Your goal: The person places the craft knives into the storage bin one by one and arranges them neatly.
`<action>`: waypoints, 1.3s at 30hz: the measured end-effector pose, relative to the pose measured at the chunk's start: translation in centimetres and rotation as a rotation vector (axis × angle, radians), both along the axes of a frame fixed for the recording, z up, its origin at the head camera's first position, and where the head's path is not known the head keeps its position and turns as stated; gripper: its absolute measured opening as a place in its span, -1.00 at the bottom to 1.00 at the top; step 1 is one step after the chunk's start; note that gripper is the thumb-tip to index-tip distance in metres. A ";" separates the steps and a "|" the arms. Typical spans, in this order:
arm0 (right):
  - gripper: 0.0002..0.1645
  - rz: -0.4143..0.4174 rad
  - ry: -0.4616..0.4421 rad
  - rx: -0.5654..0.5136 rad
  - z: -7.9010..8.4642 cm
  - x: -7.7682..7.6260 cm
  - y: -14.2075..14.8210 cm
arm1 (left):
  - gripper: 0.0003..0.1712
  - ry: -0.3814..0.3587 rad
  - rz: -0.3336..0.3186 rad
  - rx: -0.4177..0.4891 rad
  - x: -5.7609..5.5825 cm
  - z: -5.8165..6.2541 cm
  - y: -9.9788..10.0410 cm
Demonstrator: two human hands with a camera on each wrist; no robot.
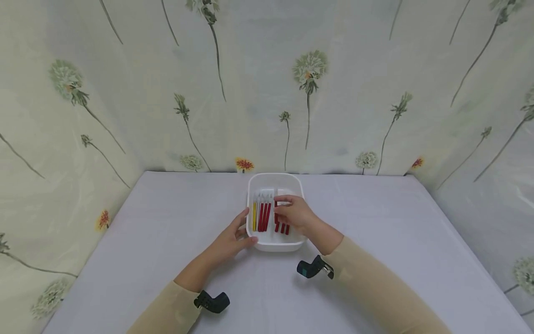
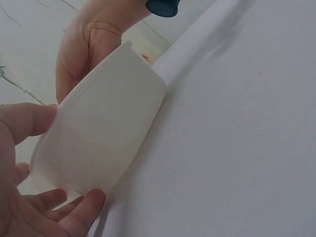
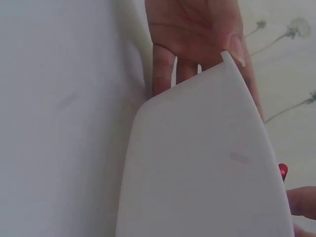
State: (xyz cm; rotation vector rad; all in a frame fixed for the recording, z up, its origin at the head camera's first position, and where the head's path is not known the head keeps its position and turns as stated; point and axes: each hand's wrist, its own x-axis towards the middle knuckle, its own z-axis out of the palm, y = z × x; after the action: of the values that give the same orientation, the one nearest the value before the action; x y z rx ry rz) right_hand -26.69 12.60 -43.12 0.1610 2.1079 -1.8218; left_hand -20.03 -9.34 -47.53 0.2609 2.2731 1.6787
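A white plastic tray (image 1: 277, 247) stands on the table with slim pencils lying in it. My left hand (image 1: 228, 239) grips the tray's left side, thumb at the near corner and fingers along the wall. In the left wrist view its fingertips (image 2: 91, 202) press the outer wall. Over the tray's right half, my right hand (image 1: 295, 213) pinches a red pencil (image 1: 276, 205). That pencil's rounded red end (image 3: 283, 170) shows above the rim in the right wrist view. Left of it lie a yellow pencil (image 1: 254, 217) and several red pencils (image 1: 263, 218). More red ends (image 1: 282, 228) show below the right hand.
The table (image 1: 367, 260) has a pale cloth, with a dandelion-print curtain (image 1: 258, 83) behind it and at both sides. Each wrist carries a black camera, the left one (image 1: 212, 302) and the right one (image 1: 310, 267) both low in front of the tray.
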 end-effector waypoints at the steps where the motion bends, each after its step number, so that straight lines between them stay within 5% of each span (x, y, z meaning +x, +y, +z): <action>1: -0.47 -0.004 -0.003 0.005 -0.2 -0.1 -0.1 | 0.03 0.004 0.000 -0.001 0.0 0.0 0.0; 39: -0.57 -0.053 -0.039 0.174 -1.6 -1.9 -1.0 | 0.03 0.005 -0.002 -0.008 0.1 0.0 0.0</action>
State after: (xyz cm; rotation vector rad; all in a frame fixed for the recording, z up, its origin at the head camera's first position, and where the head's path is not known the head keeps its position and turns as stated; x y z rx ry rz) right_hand -28.55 11.60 -44.74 0.2964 2.2534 -1.6480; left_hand -19.91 -9.37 -47.51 0.2665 2.2818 1.6696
